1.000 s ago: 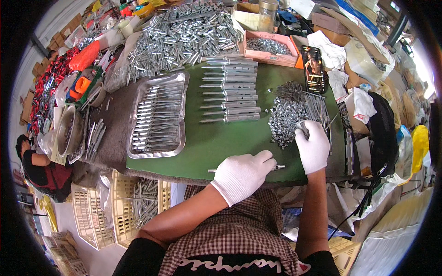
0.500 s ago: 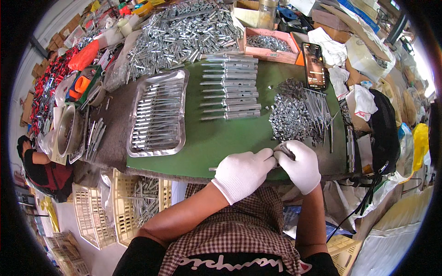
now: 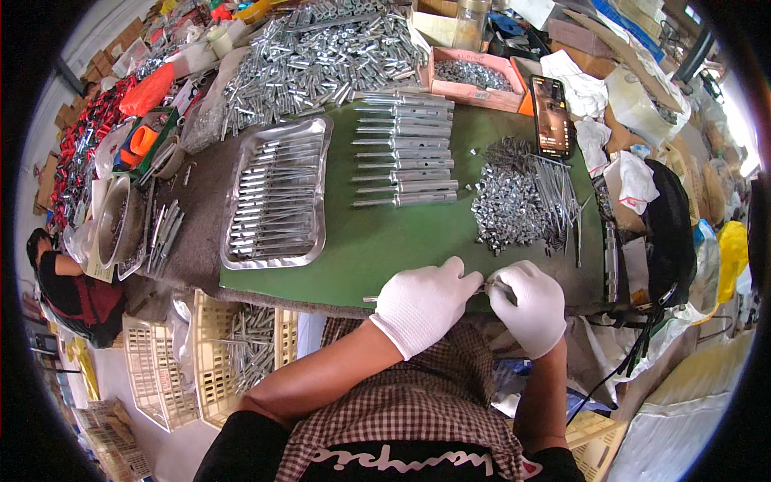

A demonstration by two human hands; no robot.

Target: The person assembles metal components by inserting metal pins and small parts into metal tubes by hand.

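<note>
Near the front edge of the green work mat [image 3: 361,277], my white-gloved left hand [image 3: 422,309] is closed around a thin metal rod [image 3: 370,300], whose end pokes out at the left. My right hand [image 3: 530,309], gloved as well, pinches at a small metal part [image 3: 485,287] by the left fingertips; its shape is mostly hidden. Beyond the hands lies a heap of small silvery metal pieces [image 3: 506,213], with a bundle of thin rods [image 3: 558,193] beside it. A row of metal tubes with rods in them [image 3: 422,153] crosses the middle of the mat.
At the left a metal tray [image 3: 320,233] holds several similar rods. A large pile of metal fittings [image 3: 321,60] covers the back. A pink box [image 3: 474,95] of small parts and a phone [image 3: 552,120] stand at the back right. Yellow crates [image 3: 213,361] are below the table.
My right hand has shifted slightly right and its fingers have moved at the left fingertips. The left hand stays nearly in place, still around the rod.
</note>
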